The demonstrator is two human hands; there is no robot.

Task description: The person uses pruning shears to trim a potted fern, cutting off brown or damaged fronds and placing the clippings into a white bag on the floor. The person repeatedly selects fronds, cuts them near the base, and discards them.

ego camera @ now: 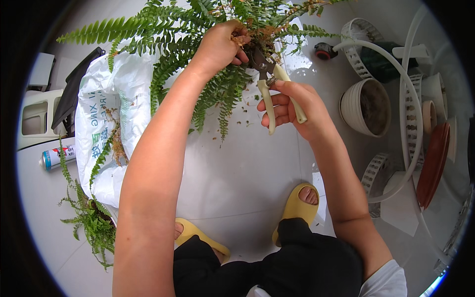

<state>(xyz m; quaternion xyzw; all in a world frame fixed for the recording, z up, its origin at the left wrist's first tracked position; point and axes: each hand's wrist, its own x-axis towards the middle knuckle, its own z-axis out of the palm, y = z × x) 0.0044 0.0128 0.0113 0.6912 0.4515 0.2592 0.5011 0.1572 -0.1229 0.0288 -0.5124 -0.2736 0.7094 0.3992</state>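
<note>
A potted fern (178, 31) with long green fronds and some brown, dried leaves fills the top of the view. My left hand (222, 46) reaches into it and pinches a clump of dried brown fronds (240, 37) near the plant's base. In my right hand (297, 105) are pruning shears (269, 80) with cream handles and dark blades. The handles are spread apart, and the blades point into the fern's base just beside my left fingers. Leaves hide part of the blade tips and most of the fern's pot.
At left, a white plastic bag (130, 85) holds cut fronds, near a spray can (57, 157) and a second fern (96, 230). A ribbed white pot (365, 107), a pale hose (417, 133) and a reddish-brown saucer (434, 167) are at right. Leaf bits lie on the tiles.
</note>
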